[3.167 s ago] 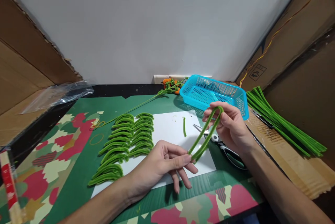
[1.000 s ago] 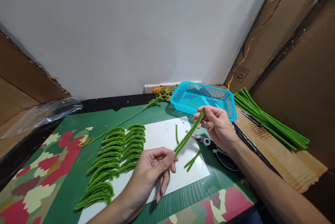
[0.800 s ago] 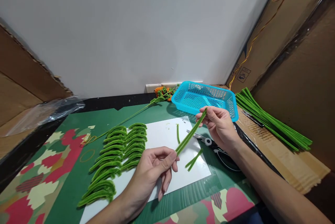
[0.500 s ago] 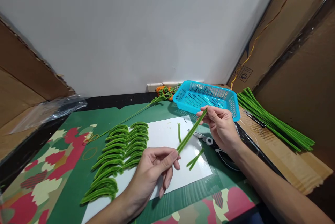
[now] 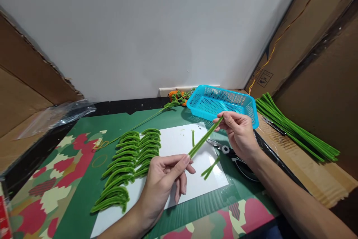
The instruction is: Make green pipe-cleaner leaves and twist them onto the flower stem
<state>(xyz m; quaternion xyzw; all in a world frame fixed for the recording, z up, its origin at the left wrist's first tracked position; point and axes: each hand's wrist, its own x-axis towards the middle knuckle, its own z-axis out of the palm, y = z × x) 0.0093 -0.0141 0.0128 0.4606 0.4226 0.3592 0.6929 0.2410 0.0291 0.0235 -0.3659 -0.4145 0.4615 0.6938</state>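
Between my hands a doubled length of green pipe cleaner [image 5: 205, 137] slants above a white sheet [image 5: 179, 134]. My left hand [image 5: 170, 175] pinches its lower end between thumb and forefinger, and my right hand [image 5: 237, 129] pinches the upper end. Two columns of curved green pipe cleaner leaves [image 5: 123, 159] lie left of my left hand. Short green offcuts [image 5: 210, 168] rest on the sheet below the held piece. Beside my right wrist are black-handled scissors [image 5: 233, 157], partly hidden by the arm.
A blue plastic basket [image 5: 195, 110] stands behind my right hand. Long green pipe cleaners [image 5: 299, 129] lie on cardboard at the right, near a small dark tool [image 5: 274, 126]. An orange flower with a green stem [image 5: 176, 99] lies at the back. Clear plastic bags [image 5: 58, 118] are at left.
The whole view has shifted slightly, so things sit a little further right. Both hands keep their pinch on the pipe cleaner, which is tilted a bit flatter.
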